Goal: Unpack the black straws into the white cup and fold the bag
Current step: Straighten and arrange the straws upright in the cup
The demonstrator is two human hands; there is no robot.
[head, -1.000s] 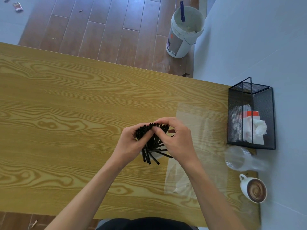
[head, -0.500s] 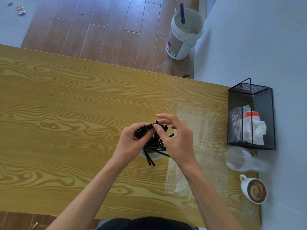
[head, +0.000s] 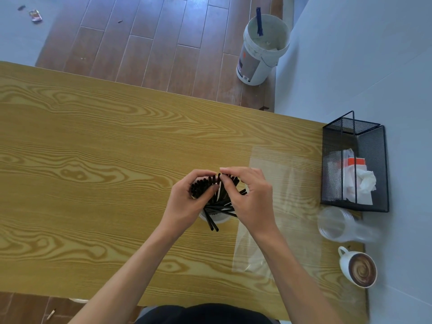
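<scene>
It looks like a café or drinks counter under refit. Right of the fingers [head: 236,176], the wood-grain worktop [head: 93,148] carries a mesh caddy [head: 355,164] of napkins, a clear plastic cup [head: 336,224] and a latte mug [head: 358,268]. Beyond them, a spattered paint bucket [head: 261,50] stands on plank flooring [head: 152,43].

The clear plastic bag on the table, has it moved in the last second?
No. The bag lies flat beside the mesh basket, as before.
</scene>
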